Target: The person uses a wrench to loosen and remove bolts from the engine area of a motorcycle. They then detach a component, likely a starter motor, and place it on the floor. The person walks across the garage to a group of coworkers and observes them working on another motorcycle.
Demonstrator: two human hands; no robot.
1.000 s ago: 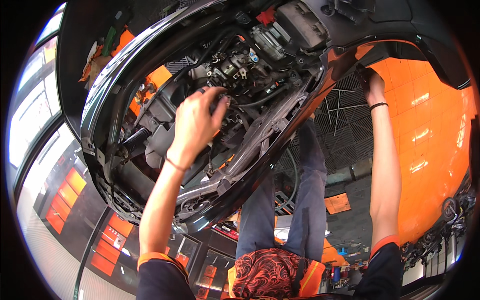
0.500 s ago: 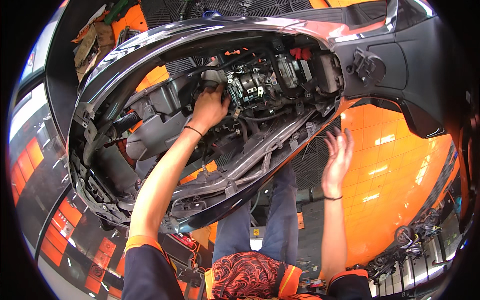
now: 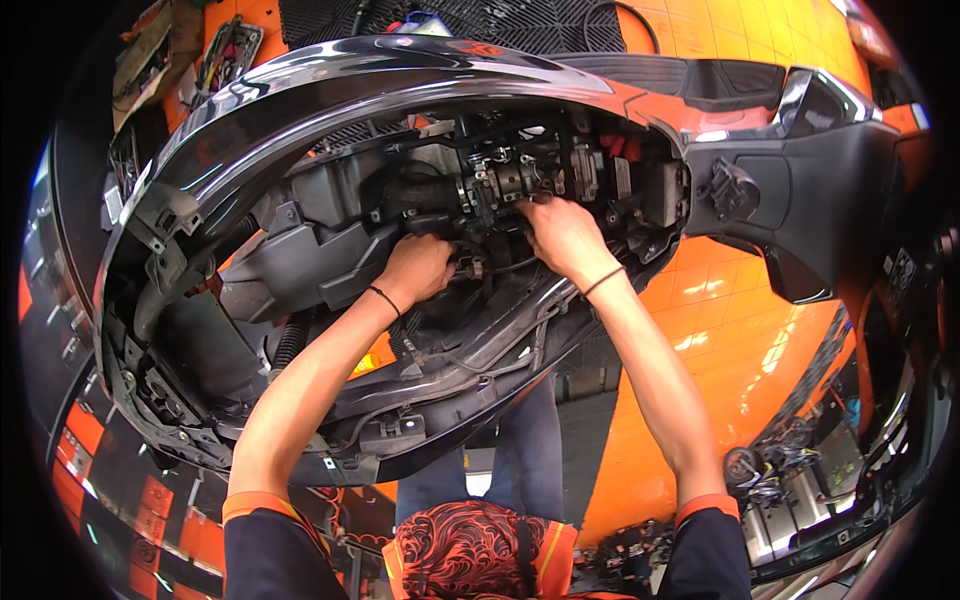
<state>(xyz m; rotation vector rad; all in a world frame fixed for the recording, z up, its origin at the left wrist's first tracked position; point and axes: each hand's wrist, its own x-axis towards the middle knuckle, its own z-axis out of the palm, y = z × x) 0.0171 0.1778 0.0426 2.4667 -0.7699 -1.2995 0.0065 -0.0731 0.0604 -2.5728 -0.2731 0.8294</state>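
Observation:
A scooter with its seat off lies across the view, its dark glossy side panel framing the open engine bay. My left hand reaches in beside the black plastic airbox. Its fingers curl down next to a small connector on a thin hose, and their tips are hidden. To its right, my right hand bends its fingers against the lower edge of the metal engine parts. What either hand grips, if anything, is too small or covered to make out.
A grey frame tube runs along the near side of the bay, below my wrists. Removed parts lie at the far left. Orange floor tiles and a black grid mat surround the scooter. Another motorcycle stands lower right.
My right hand has come from outside the near panel into the bay, its fingers now bent. The left has shifted down toward me, off the engine's left end. The view has tilted slightly.

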